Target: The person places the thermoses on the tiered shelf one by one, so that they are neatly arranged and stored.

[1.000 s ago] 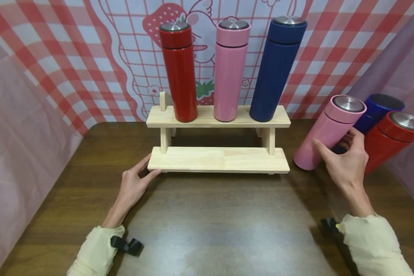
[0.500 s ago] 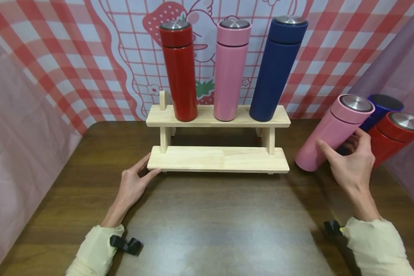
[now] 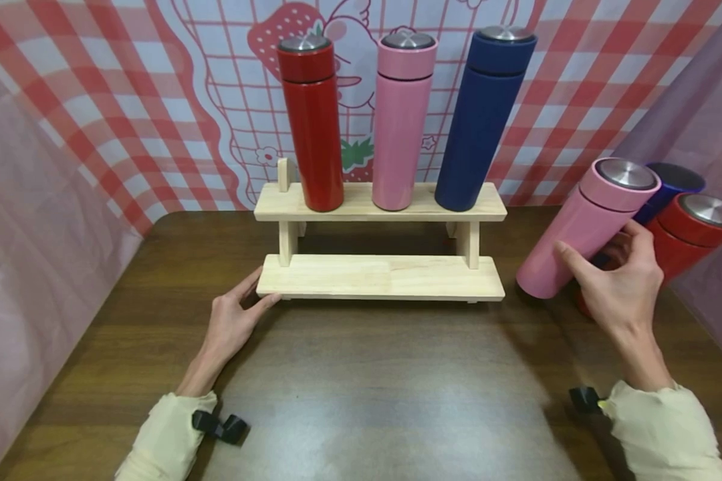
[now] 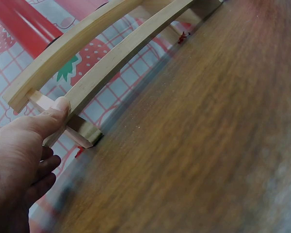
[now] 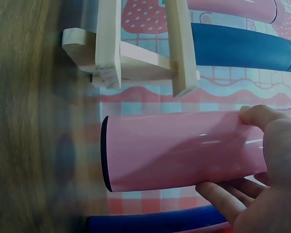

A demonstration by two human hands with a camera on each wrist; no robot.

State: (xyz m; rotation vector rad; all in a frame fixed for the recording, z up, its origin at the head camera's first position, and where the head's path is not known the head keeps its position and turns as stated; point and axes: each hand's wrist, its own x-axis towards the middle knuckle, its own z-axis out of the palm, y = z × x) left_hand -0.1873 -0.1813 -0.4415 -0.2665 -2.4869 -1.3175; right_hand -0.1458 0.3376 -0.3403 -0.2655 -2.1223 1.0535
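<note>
Pink flask (image 3: pixel 580 234), unlabelled, clamped in right hand (image 3: pixel 620 284); left hand (image 3: pixel 234 321) flat against rack (image 3: pixel 379 277).

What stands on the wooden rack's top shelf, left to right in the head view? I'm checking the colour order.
Red cylindrical flask → pink cylindrical flask → navy blue cylindrical flask, all upright, with steel-topped lids.

You see red (image 3: pixel 311 123), pink (image 3: pixel 400 120) and navy (image 3: pixel 481 117) flasks on a pale wooden rack (image 3: pixel 380 277). Your backdrop (image 3: pixel 126 100) is red-and-white check over a dark brown table (image 3: pixel 385 387).
</note>
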